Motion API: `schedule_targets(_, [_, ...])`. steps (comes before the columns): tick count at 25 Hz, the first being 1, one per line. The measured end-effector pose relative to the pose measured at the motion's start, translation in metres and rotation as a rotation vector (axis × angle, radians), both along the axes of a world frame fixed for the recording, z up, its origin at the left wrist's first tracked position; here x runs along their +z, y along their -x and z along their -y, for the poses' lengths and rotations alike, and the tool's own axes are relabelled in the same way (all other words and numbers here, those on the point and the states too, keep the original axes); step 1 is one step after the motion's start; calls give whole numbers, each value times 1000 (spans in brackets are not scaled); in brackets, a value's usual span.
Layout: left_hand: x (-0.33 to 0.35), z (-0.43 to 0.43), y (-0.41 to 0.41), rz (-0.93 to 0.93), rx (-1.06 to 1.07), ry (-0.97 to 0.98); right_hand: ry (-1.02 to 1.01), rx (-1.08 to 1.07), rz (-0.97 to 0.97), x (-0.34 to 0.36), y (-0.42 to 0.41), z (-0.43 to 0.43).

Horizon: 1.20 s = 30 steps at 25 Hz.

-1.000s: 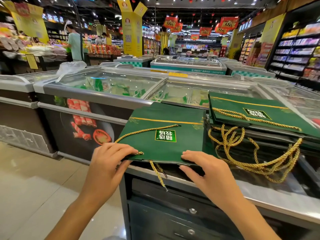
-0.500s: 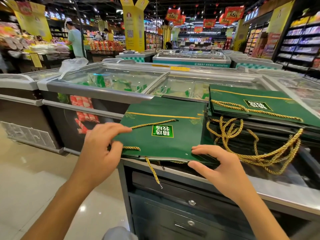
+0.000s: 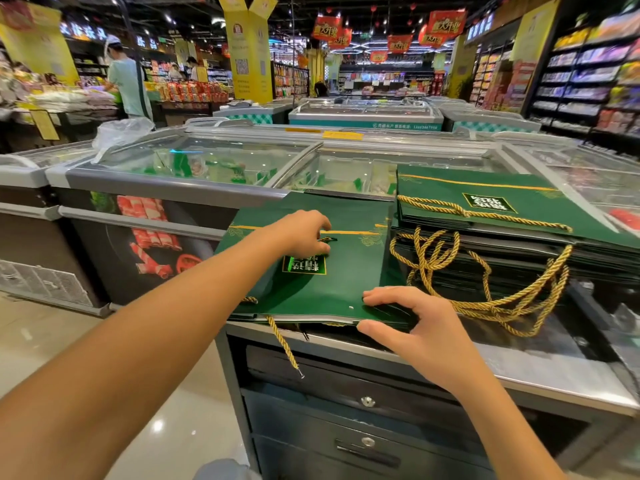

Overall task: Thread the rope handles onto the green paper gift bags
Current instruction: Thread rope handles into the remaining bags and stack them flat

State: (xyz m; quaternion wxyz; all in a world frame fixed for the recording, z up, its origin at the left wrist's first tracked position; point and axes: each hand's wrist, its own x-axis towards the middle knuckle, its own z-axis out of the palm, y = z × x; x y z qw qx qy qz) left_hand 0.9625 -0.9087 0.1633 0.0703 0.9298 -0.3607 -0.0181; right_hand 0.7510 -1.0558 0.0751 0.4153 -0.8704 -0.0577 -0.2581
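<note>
A flat green paper gift bag [image 3: 349,271] lies on the steel counter. My left hand [image 3: 303,233] reaches across it and pinches the tip of a gold rope handle [image 3: 327,239] near the bag's far gold stripe. The rope's other end [image 3: 284,342] hangs down over the counter's front edge. My right hand [image 3: 420,329] grips the bag's near edge, fingers on top and thumb beneath. To the right sits a stack of green bags [image 3: 485,202] with gold rope handles [image 3: 491,282] dangling in front.
The steel counter [image 3: 519,372] has dark drawers [image 3: 346,403] below. Glass-topped freezers [image 3: 214,161] stand right behind the bags. Store shelves [image 3: 588,71] line the right side. A person [image 3: 126,81] stands at the far left by a food display.
My left hand has moved from the bag's near left corner forward across the bag, drawing the rope with it. My right hand keeps its hold on the near edge.
</note>
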Motion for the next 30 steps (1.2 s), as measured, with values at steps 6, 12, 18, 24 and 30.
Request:
schedule_targets(6, [-17,10,-2,40,49,132,19,-3,-26,1,1,2])
schedule_targets(12, [-15,-9,37,-24,-104,125,43,4,-32,0,2,2])
schedule_targets(18, [-27,-53,96,-19,-204,358,66,23,-18,1,1,3])
schedule_targets(24, [-46,-66,116,33,-183,546,53,25,16,-1,-1,4])
schedule_targets(30, [-46,-56,116,115,-169,556,53,4,18,-2,-1,3])
